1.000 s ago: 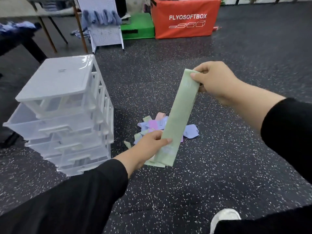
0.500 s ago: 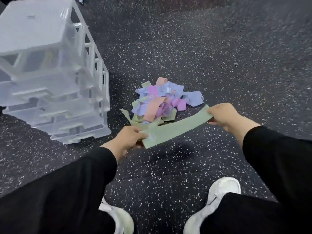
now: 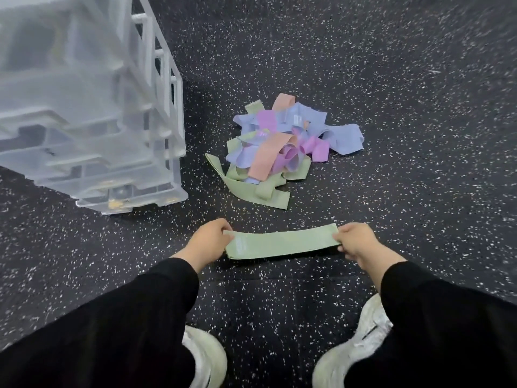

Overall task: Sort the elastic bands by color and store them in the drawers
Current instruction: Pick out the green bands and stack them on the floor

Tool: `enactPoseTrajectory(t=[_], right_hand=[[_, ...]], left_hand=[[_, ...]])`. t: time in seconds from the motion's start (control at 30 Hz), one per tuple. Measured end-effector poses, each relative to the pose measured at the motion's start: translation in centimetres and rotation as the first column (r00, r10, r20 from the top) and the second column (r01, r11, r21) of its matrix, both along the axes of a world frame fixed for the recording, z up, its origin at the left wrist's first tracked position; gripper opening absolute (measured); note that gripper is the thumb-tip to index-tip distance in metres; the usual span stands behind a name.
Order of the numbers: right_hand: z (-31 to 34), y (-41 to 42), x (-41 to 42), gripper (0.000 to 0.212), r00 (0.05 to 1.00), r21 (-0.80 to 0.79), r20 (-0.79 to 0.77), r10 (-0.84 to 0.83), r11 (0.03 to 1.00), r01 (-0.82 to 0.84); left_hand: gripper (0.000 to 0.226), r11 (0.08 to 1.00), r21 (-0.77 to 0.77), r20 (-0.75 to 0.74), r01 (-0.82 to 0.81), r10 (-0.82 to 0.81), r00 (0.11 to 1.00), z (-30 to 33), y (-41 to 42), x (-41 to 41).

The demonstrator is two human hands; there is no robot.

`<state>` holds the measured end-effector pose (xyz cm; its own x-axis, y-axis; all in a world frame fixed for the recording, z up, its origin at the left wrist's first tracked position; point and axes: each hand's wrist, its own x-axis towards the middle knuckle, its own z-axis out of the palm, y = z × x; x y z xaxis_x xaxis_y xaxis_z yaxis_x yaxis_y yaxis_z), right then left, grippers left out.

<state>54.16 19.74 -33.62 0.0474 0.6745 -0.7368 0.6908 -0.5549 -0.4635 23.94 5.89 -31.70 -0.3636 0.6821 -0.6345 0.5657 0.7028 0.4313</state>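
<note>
My left grip [image 3: 211, 242] and right grip [image 3: 354, 242] each pinch an end of the green band [image 3: 282, 243], flat between them above the floor; I'd keep it taut; drawers [image 3: 92, 130] lie up-left.

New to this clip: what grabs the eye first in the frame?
First, the green band stretched flat low in the centre, the left hand and right hand each gripping one end just above the speckled floor. Behind it lies the tangled pile of bands in blue, pink, peach and green. At upper left stands the clear drawer unit, blurred.
</note>
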Motion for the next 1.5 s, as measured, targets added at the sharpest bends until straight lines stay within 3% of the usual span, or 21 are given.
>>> enactPoseTrajectory(t=[0.17, 0.33, 0.43, 0.6, 0.77, 0.93, 1.03, 1.2, 1.3, 1.4, 1.5], right_hand=[[-1.6, -0.5, -0.3, 0.030, 0.998, -0.029, 0.058, 0.004, 1.000, -0.003], [-1.5, 0.0, -1.1, 0.053, 0.915, 0.133, 0.339, 0.220, 0.951, -0.278], [-1.4, 0.6, -3.3, 0.049, 0.904, 0.244, 0.290, 0.313, 0.889, -0.386], [-0.8, 2.2, -9.1, 0.043, 0.918, 0.246, 0.084, 0.389, 0.884, -0.397], [-1.2, 2.5, -13.7, 0.049, 0.863, 0.260, -0.025, 0.505, 0.837, -0.482], [-2.6, 2.3, -15.9, 0.059, 0.808, 0.198, -0.011, 0.589, 0.793, -0.576], [-2.2, 2.6, -16.6, 0.053, 0.831, 0.198, -0.035, 0.555, 0.819, -0.539], [-1.9, 3.3, -16.4, 0.032, 0.946, 0.292, -0.105, 0.305, 0.919, -0.264], [-2.2, 3.7, -16.1, 0.037, 0.966, 0.290, -0.150, 0.212, 0.943, -0.162], [-2.7, 3.6, -15.4, 0.047, 0.944, 0.282, 0.013, 0.330, 0.904, -0.320], [-4.1, 3.5, -14.2, 0.052, 0.802, 0.223, 0.268, 0.533, 0.776, -0.590]], left_hand=[[0.029, 1.000, -0.016, -0.014, -0.012, 0.012, 1.000, -1.9, 0.4, 0.1], [0.049, 0.993, 0.009, -0.154, 0.121, -0.118, 0.981, -2.7, 1.0, 0.6], [0.045, 0.974, 0.029, -0.191, 0.223, -0.214, 0.958, -2.7, 1.7, 1.1], [0.037, 0.956, 0.028, -0.170, 0.292, -0.284, 0.944, -2.8, 3.1, 1.6], [0.033, 0.965, 0.091, -0.148, 0.246, -0.231, 0.962, -2.5, 4.2, 1.3], [0.034, 0.971, 0.125, -0.125, 0.204, -0.189, 0.974, -2.6, 4.9, 0.7], [0.033, 0.972, 0.142, -0.112, 0.186, -0.171, 0.979, -2.6, 5.1, 0.3], [0.033, 0.976, 0.152, -0.092, 0.158, -0.145, 0.985, -2.4, 5.6, 0.1], [0.033, 0.976, 0.164, -0.069, 0.143, -0.134, 0.989, -2.2, 5.9, 0.3], [0.034, 0.975, 0.163, -0.066, 0.148, -0.139, 0.988, -1.9, 6.0, 0.6], [0.036, 0.976, 0.147, -0.063, 0.160, -0.152, 0.986, -1.6, 6.1, 0.9]])
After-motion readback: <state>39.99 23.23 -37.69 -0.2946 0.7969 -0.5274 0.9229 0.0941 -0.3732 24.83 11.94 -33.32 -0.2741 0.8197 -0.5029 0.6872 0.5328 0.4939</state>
